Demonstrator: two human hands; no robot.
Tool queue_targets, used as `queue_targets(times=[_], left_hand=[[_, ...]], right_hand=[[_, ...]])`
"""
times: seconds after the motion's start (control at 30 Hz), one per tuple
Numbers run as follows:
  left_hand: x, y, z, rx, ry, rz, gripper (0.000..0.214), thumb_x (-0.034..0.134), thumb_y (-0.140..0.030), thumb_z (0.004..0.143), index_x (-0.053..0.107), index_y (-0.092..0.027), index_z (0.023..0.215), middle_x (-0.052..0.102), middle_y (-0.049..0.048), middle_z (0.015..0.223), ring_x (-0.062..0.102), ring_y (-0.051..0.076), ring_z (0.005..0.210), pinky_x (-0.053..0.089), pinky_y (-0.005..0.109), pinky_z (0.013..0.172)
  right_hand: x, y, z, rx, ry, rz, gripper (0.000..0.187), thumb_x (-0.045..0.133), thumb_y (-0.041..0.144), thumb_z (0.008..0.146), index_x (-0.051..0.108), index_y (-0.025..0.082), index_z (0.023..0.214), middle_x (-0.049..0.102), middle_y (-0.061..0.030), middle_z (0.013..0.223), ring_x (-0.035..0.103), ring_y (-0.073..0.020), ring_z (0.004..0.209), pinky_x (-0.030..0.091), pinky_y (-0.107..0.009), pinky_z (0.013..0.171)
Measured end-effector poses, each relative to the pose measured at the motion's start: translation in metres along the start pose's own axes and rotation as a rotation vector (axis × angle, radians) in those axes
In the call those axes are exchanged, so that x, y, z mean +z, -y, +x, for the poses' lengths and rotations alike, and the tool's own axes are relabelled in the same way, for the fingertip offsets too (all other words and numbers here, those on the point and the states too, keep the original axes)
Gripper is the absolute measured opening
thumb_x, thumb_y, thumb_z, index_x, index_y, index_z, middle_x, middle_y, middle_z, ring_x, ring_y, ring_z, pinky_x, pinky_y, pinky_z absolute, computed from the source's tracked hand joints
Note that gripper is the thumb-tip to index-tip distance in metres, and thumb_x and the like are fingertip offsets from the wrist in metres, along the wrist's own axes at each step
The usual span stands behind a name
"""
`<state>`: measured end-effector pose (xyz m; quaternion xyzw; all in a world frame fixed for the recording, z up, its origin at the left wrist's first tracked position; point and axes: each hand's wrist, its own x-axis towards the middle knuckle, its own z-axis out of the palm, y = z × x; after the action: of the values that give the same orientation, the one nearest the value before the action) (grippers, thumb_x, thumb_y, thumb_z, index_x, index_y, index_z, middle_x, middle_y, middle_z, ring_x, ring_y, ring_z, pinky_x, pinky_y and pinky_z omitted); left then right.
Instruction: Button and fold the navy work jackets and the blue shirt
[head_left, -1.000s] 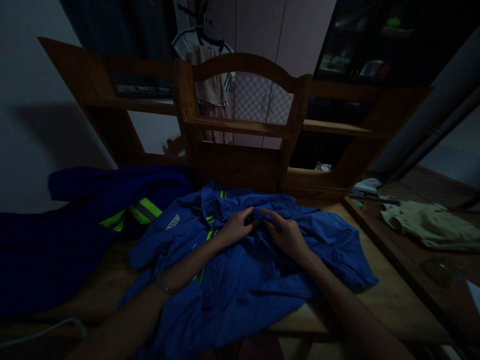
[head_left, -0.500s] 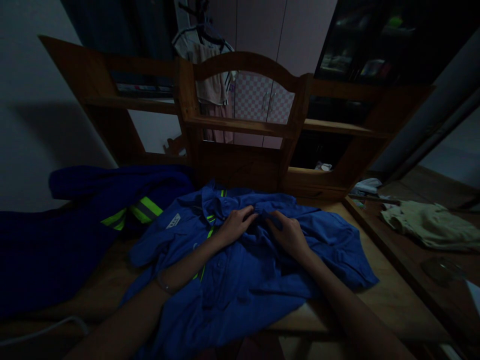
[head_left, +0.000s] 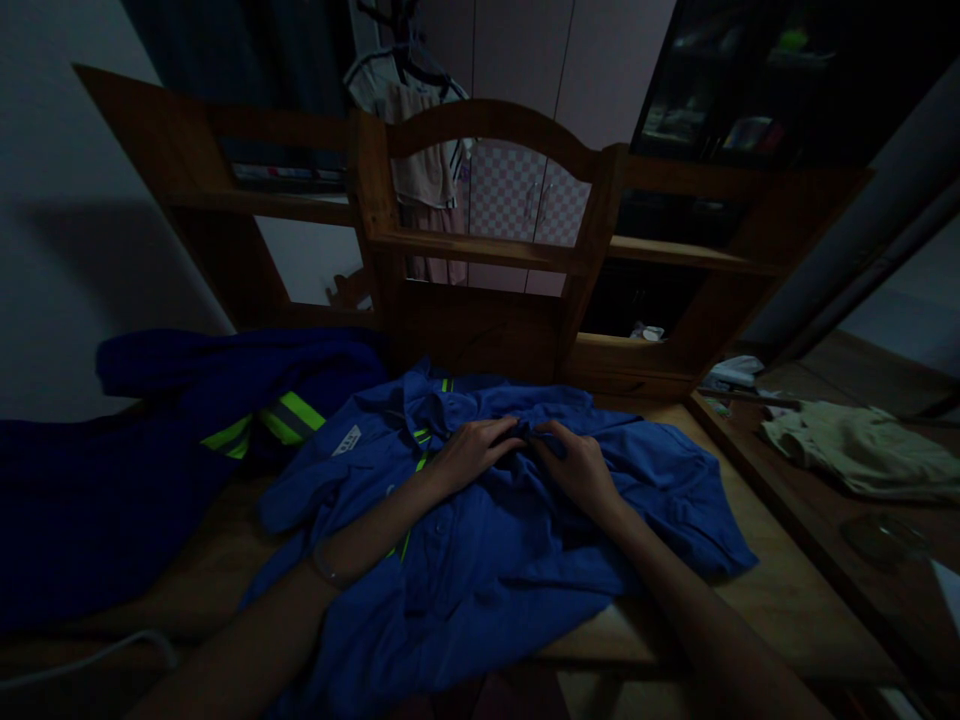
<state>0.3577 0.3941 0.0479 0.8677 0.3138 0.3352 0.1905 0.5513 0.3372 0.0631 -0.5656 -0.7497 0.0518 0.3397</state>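
A blue work shirt [head_left: 480, 560] with neon-yellow trim lies spread on a wooden table [head_left: 780, 600], collar toward the far side. My left hand [head_left: 469, 452] and my right hand [head_left: 577, 468] meet at the middle of the shirt's upper chest. The fingertips of both hands pinch the fabric of the shirt front, almost touching each other. Both forearms rest across the shirt. A thin bracelet sits on my left wrist [head_left: 326, 570].
A dark blue jacket [head_left: 187, 420] with reflective yellow-grey stripes lies heaped at the left. A wooden shelf unit [head_left: 487, 250] stands behind the table. A beige garment [head_left: 862, 450] lies on a surface at the right. A white cable [head_left: 90, 655] runs near the front left.
Both hands have shifted slightly away from me along the shirt front and their fingertips have closed in together on the fabric. The shirt has barely moved.
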Motion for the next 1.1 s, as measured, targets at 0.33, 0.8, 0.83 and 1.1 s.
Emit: queue_targets(times=[0.33, 0.8, 0.83, 1.1], left_hand=[[-0.003, -0.002, -0.001, 0.0, 0.014, 0.084, 0.024, 0.051, -0.038, 0.09, 0.058, -0.021, 0.107, 0.067, 0.0021, 0.093, 0.066, 0.017, 0.084, 0.048, 0.024, 0.072], [-0.007, -0.01, 0.001, 0.014, -0.094, -0.02, 0.024, 0.057, -0.035, 0.087, 0.057, -0.021, 0.106, 0.064, 0.0019, 0.101, 0.061, 0.017, 0.095, 0.047, 0.027, 0.085], [-0.007, -0.01, 0.001, 0.019, -0.095, -0.037, 0.023, 0.058, -0.034, 0.086, 0.057, -0.021, 0.106, 0.063, 0.002, 0.102, 0.061, 0.017, 0.096, 0.046, 0.027, 0.086], [-0.004, -0.011, 0.002, 0.024, -0.087, -0.084, 0.021, 0.058, -0.031, 0.087, 0.061, -0.019, 0.103, 0.062, 0.0035, 0.1, 0.06, 0.016, 0.093, 0.047, 0.026, 0.085]], right_hand=[[-0.003, 0.004, 0.001, 0.001, 0.033, 0.046, 0.027, 0.054, 0.031, 0.089, 0.053, 0.026, 0.116, 0.072, -0.0006, 0.093, 0.07, -0.0207, 0.083, 0.052, -0.027, 0.073], [-0.001, 0.002, 0.0, -0.012, 0.049, 0.042, 0.035, 0.05, 0.034, 0.092, 0.05, 0.027, 0.126, 0.072, -0.0029, 0.099, 0.07, -0.0217, 0.084, 0.053, -0.029, 0.073], [0.0, 0.001, 0.0, -0.014, 0.046, 0.033, 0.036, 0.05, 0.034, 0.091, 0.05, 0.027, 0.127, 0.071, -0.0035, 0.102, 0.07, -0.0222, 0.086, 0.053, -0.03, 0.075], [0.0, -0.001, 0.0, -0.028, 0.065, 0.023, 0.037, 0.05, 0.035, 0.092, 0.049, 0.027, 0.128, 0.07, -0.0042, 0.106, 0.069, -0.023, 0.091, 0.054, -0.031, 0.079]])
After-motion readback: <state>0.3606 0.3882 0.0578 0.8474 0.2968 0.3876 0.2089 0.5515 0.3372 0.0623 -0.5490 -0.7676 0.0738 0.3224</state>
